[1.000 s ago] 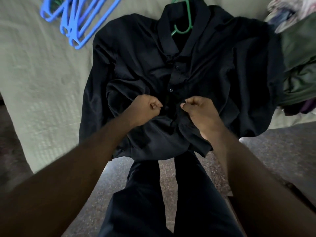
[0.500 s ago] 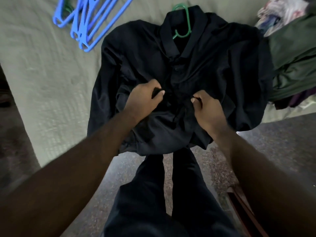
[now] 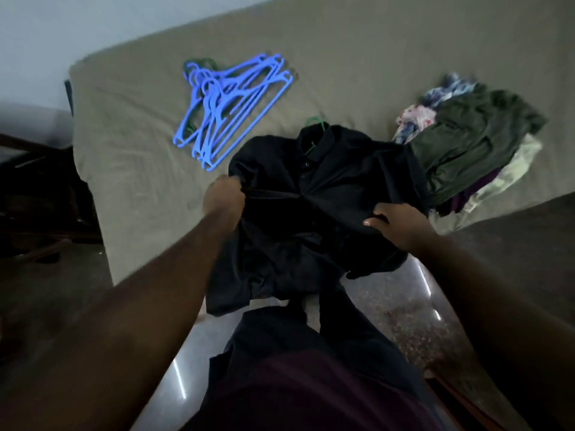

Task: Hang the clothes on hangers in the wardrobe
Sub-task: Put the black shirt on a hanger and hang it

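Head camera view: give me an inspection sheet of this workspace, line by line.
Surface: bed with a wrinkled olive sheet.
Job's things: black shirt on a green hanger, lying at the bed's near edge; blue hangers heaped behind it to the left; pile of clothes on the right.
Clutter: nothing seen.
Grips: left hand and right hand each hold the shirt's fabric at its sides.
Cables: nothing seen.
Surroundings: speckled floor, pale wall, dark furniture at left.

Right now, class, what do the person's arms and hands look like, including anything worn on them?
Both arms are bare, with no sleeves in view. The left hand and right hand wear no gloves, and no watch, ring or bracelet shows. The left one is blurred.
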Tool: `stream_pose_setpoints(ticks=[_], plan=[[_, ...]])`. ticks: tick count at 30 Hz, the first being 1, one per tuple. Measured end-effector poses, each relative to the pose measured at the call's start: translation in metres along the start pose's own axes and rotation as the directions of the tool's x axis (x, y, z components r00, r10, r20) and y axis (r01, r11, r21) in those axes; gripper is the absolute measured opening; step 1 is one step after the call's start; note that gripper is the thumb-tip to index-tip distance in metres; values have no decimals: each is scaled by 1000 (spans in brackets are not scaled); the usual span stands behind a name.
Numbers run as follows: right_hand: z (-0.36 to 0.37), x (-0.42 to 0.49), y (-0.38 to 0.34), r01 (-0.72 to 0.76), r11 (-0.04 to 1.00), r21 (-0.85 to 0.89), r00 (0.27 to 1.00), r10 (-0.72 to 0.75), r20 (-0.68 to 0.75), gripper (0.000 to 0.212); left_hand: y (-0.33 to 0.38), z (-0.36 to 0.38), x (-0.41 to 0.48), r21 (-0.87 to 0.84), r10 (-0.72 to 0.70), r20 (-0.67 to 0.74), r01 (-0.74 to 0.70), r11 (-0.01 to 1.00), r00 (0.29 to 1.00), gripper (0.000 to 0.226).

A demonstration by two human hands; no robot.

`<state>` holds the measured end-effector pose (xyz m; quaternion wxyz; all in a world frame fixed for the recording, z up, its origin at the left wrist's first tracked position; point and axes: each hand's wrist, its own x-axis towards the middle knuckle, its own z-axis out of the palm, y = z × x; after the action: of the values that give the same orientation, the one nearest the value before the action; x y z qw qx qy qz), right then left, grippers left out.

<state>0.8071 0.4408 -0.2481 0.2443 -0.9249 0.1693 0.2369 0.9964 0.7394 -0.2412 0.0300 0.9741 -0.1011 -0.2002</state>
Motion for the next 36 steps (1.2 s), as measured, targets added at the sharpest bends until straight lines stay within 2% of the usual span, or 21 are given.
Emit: stream_pose_setpoints(ticks=[3, 6, 9, 12, 14, 15, 18, 19, 20, 21, 23, 24, 26, 28, 31, 34, 35, 36], plan=[[5, -20, -5, -172, 959, 227, 965, 211, -158, 22, -6, -10, -16, -210, -107, -110, 82, 974, 988, 21], [8, -32, -14, -274, 821, 502, 877, 427, -219, 17, -9, -15, -31, -383, -176, -129, 115, 917, 976, 21], [3, -40, -26, -283, 703, 652, 806, 543, -237, 16, -9, -23, -39, -550, -145, -31, 104, 829, 989, 15], [-10, -40, -39, -283, 625, 727, 825, 546, -147, 18, -1, -43, -37, -649, 7, 106, 64, 759, 994, 10], [-20, -43, -51, -244, 610, 754, 886, 457, -83, 24, 10, -62, -40, -766, 64, 117, 49, 640, 991, 7], [-22, -43, -56, -198, 587, 785, 898, 430, -95, 26, 15, -72, -44, -837, 75, 132, 71, 543, 988, 4], [-28, -34, -57, -41, 379, 924, 843, 510, -172, 30, 34, -91, -47, -968, 118, 179, 153, 199, 977, 17], [-27, -34, -59, 7, 331, 944, 826, 530, -192, 30, 35, -89, -48, -974, 124, 189, 170, 149, 974, 19], [-46, -48, -80, 57, 331, 942, 795, 556, -243, 30, 32, -109, -56, -983, 149, 155, 138, 118, 977, 20], [-54, -56, -92, 86, 366, 927, 807, 520, -280, 28, 30, -119, -63, -988, 176, 130, 111, 111, 976, 19], [-60, -46, -102, 19, 577, 817, 822, 455, -341, 16, 38, -115, -62, -984, 166, 136, 114, 137, 977, 19], [-58, -48, -109, 12, 649, 761, 834, 414, -366, 10, 41, -112, -66, -986, 181, 144, 124, 114, 973, 20], [-49, -49, -126, 75, 737, 672, 861, 292, -417, 19, 48, -108, -77, -986, 226, 160, 145, 78, 961, 21], [-49, -50, -142, 129, 783, 608, 886, 184, -425, 27, 54, -108, -83, -984, 262, 167, 146, 98, 950, 22], [-44, -51, -158, 116, 717, 688, 938, 149, -314, 30, 65, -107, -86, -978, 306, 194, 158, 139, 932, 18], [-41, -54, -163, 163, 588, 793, 962, 85, -260, 13, 74, -104, -91, -972, 304, 191, 136, 193, 933, 13], [-40, -54, -160, 180, 537, 824, 969, 45, -241, 19, 78, -103, -92, -971, 304, 182, 121, 207, 935, 13], [-40, -53, -157, 189, 505, 842, 975, 8, -223, 34, 82, -102, -93, -971, 299, 165, 101, 218, 940, 14]])
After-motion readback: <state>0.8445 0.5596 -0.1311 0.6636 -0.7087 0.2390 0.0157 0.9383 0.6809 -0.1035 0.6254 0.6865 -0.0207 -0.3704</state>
